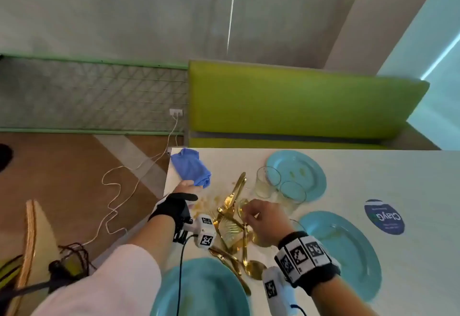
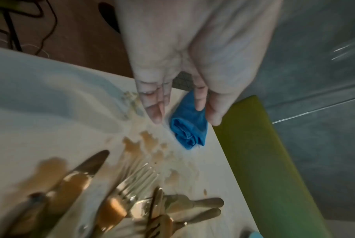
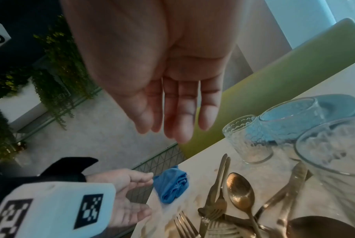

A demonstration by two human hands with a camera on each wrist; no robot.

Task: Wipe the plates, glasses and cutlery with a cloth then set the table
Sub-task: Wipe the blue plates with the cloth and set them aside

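The cloth point(image 1: 191, 167) is a crumpled blue bundle sitting near the far left corner of the white table point(image 1: 398, 178), and the left hand point(image 1: 185, 187) is right at its near end with fingers point(image 2: 155, 111) stretched out and spread a bit, not gripping anything; can't tell for sure if the fingertips are touching the fabric or just over it. The right hand point(image 1: 261, 218) hovers above the pile of gold cutlery point(image 1: 232, 228) in the middle; from the right wrist view its fingers point(image 3: 180, 116) are straight and loose, holding nothing. The cutlery is a messy heap of forks, knives and spoons, with brownish smears point(image 2: 150, 141) on the table between it and the cloth. Just past the heap are clear glasses point(image 1: 267, 181), one sitting against a teal plate point(image 1: 306, 173) at the far side. Another teal plate point(image 1: 353, 248) is to the right and a third point(image 1: 206, 290) at the near edge. A green bench point(image 1: 298, 101) runs behind the table.
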